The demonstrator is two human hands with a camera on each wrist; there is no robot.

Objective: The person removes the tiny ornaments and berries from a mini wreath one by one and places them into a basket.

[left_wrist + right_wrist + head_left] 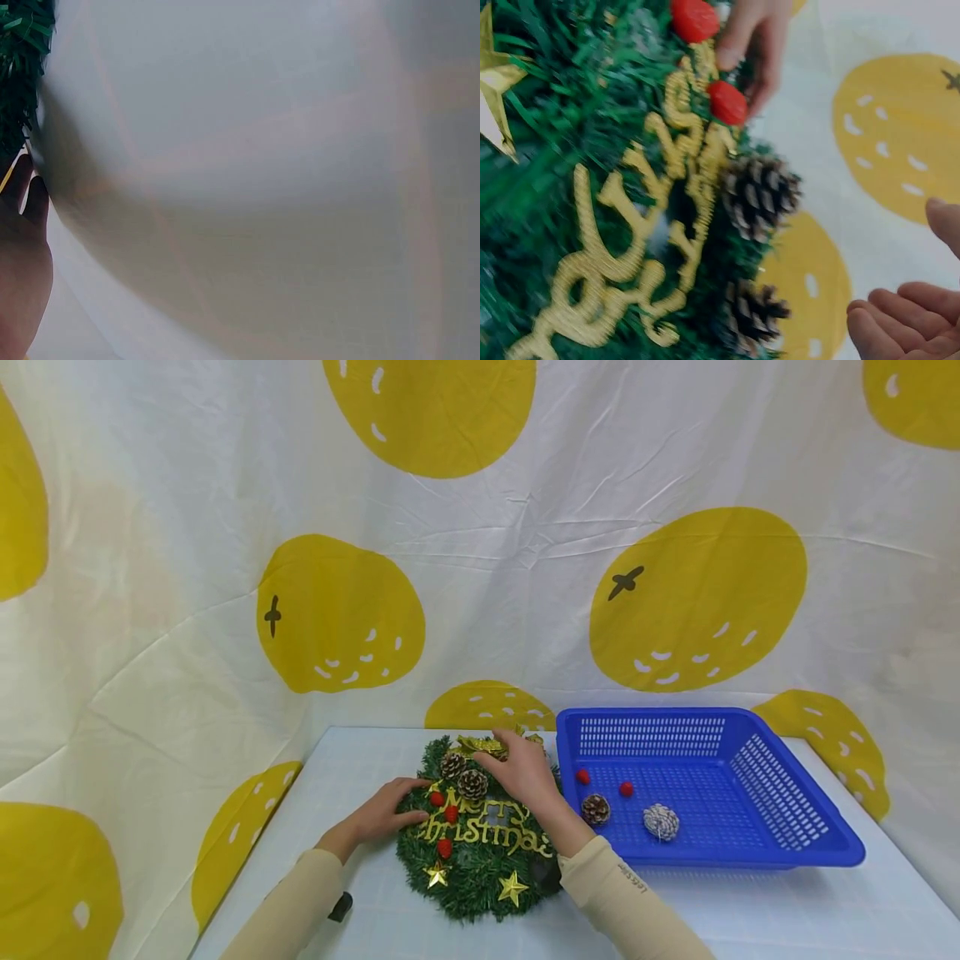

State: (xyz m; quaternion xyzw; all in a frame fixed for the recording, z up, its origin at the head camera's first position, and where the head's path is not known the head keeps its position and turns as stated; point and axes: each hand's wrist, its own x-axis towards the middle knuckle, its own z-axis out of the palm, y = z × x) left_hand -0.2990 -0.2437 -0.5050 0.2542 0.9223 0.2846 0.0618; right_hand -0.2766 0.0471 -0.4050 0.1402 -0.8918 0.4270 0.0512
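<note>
A green Christmas wreath (457,893) lies on the table with gold "Merry Christmas" lettering (480,833) across it. Along its left side my left hand (384,814) touches the greenery, fingers extended, beside the red berries (451,813). My right hand (525,768) is over the wreath's upper right part, thumb and fingers spread apart. Nothing shows between the right hand's fingers (900,322) in the right wrist view. Two brown pinecones (472,784) sit on the upper left of the wreath, near a gold bow (480,744). Gold stars (513,888) decorate the lower part.
On the right stands a blue plastic basket (757,852) holding a brown pinecone (596,809), a white pinecone (661,822) and two red berries (626,788). A small black object (341,907) lies by the left forearm. Behind the table hangs a fruit-printed cloth (510,593).
</note>
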